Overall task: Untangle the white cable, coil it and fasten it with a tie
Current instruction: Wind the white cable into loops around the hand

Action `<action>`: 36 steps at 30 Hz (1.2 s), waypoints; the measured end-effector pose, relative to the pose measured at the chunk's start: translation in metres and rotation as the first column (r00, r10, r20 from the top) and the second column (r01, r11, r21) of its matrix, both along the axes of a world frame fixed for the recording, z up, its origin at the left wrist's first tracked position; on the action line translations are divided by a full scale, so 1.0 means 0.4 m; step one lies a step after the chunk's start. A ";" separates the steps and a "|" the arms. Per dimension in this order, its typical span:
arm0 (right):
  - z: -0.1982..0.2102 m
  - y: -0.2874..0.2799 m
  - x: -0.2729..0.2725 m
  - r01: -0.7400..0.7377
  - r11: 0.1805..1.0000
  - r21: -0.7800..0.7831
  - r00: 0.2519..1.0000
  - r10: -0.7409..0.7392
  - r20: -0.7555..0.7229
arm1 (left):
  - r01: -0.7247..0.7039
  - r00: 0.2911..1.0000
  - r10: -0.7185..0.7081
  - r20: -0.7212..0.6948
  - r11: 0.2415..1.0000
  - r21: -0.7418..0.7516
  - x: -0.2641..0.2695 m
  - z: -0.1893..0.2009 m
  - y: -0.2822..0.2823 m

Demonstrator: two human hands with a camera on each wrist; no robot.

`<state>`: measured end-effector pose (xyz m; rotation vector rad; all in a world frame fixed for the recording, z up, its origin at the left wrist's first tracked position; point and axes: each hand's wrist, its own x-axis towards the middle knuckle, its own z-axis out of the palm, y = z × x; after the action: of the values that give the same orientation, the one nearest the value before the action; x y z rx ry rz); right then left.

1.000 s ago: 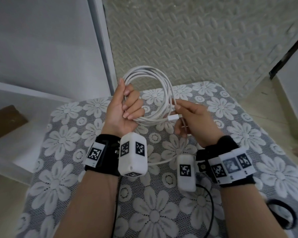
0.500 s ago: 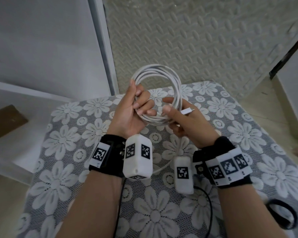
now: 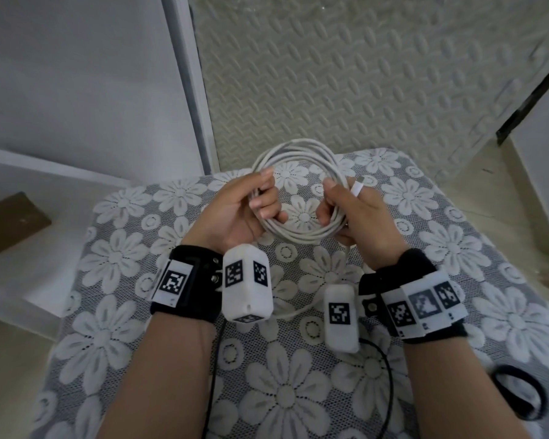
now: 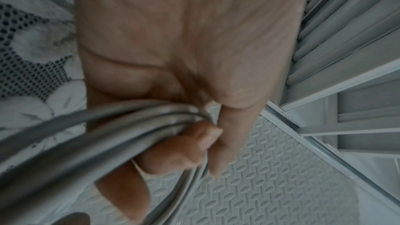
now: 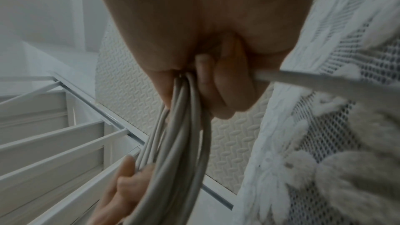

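- far left, around 9 o'clock in the head view, there's a flat brown cardboard-looking piece (image 3: pixel 11 221) lying on a white shelf (image 3: pixel 61 191), well off to the side of everything
- the worktop is covered in a grey mesh cloth with big white lace flowers (image 3: pixel 114 258), and both arms come in over it from 6 o'clock
- left hand (image 3: pixel 232 213) has its grip closed round the 9 o'clock side of the coil; the left wrist view shows the fingers (image 4: pixel 184 146) curled over a bundle of several strands
- the long white round cable (image 3: pixel 298 231) is already wound into a neat ring of several loops, held up above the cloth between the two hands, about dead centre, top of the ring pointing to 12 o'clock
- right hand (image 3: pixel 358 217) grips the 3 o'clock side of the ring, fingers wrapped round the strands
- the cable's white plug end (image 3: pixel 358 186) pokes out past the right fingers toward 1 o'clock
- one loose strand runs from the coil down toward 6 o'clock, between the wrists
- down at 4 o'clock a thin black loop band (image 3: pixel 517 394) lies on the cloth, well apart from the coil; can't tell exactly what it is
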<state>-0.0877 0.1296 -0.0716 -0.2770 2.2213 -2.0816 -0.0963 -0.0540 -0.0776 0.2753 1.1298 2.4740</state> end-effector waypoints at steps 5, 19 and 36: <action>0.001 0.005 0.003 -0.009 0.988 0.152 0.998 0.018 -0.057 | 0.018 1.000 -0.017 0.004 0.992 -0.129 0.002 0.003 -0.005; 0.014 0.004 0.012 -0.172 0.929 0.329 0.973 0.212 -0.092 | 0.189 0.982 -0.176 0.072 0.939 -0.289 -0.001 0.010 0.000; 0.010 0.019 -0.001 0.055 0.993 -0.106 0.999 -0.054 0.011 | -0.049 0.994 0.042 0.096 0.996 0.075 -0.017 0.003 -0.031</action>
<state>-0.0881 0.1373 -0.0674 -0.2179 2.1409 -2.2284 -0.1031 -0.0662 -0.0764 0.1540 1.0135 2.5457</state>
